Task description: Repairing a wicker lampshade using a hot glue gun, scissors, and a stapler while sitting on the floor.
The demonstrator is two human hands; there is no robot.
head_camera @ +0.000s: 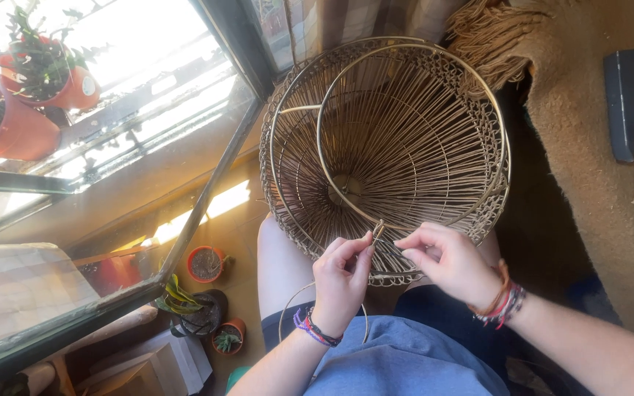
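Note:
A large round woven basket-like frame (pixel 405 117) of tan cord on brass rings rests on my lap, its open side facing me. My left hand (pixel 340 282) pinches a strand of the cord (pixel 378 230) at the near rim, fingers closed on it. My right hand (pixel 445 260) is just to the right, fingertips on the same rim beside the strand. A loose brass ring (pixel 288 308) hangs below the left wrist. Both wrists carry braided bracelets.
A bundle of loose tan cord (pixel 478 37) lies on a brown blanket (pixel 596 183) at the right, with a grey stapler (pixel 632 103) on it. Left is a glass window and small potted plants (pixel 207 293) on the floor; red pots (pixel 31 103) hang outside.

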